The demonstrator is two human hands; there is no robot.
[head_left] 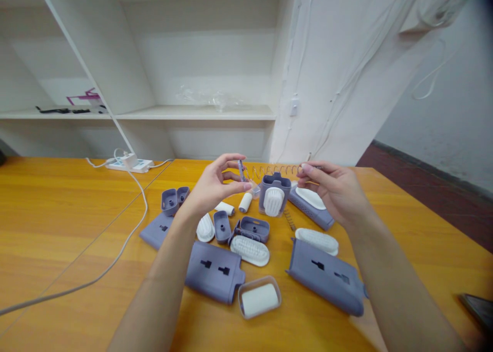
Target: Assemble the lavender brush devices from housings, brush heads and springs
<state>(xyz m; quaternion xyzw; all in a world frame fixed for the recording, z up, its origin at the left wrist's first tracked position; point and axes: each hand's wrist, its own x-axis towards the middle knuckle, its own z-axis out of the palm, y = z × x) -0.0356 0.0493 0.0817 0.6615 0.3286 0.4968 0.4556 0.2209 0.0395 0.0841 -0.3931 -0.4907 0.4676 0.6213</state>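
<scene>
Above the far part of the table, a thin metal coil spring (275, 169) is drawn out lengthwise between my two hands. My left hand (219, 182) is closed, pinching a small purple-grey plastic piece (241, 170) between thumb and fingers, close to the spring's left end. With thumb and forefinger, my right hand (333, 187) grips the spring's right end; a thin dark bit shows at those fingertips. Below the spring stands a grey-purple housing (275, 180) with a white bristled brush head (274, 202) against its front. Another spring (289, 220) lies on the table beside it.
Grey-purple panels (215, 270) (327, 275), open cups (254, 228), oval white brush heads (250, 250) and white rollers (245, 202) lie around. A clear box (260, 296) holds a white roller. A power strip (131, 164) with cables sits at the back left; a dark device (477, 311) lies right.
</scene>
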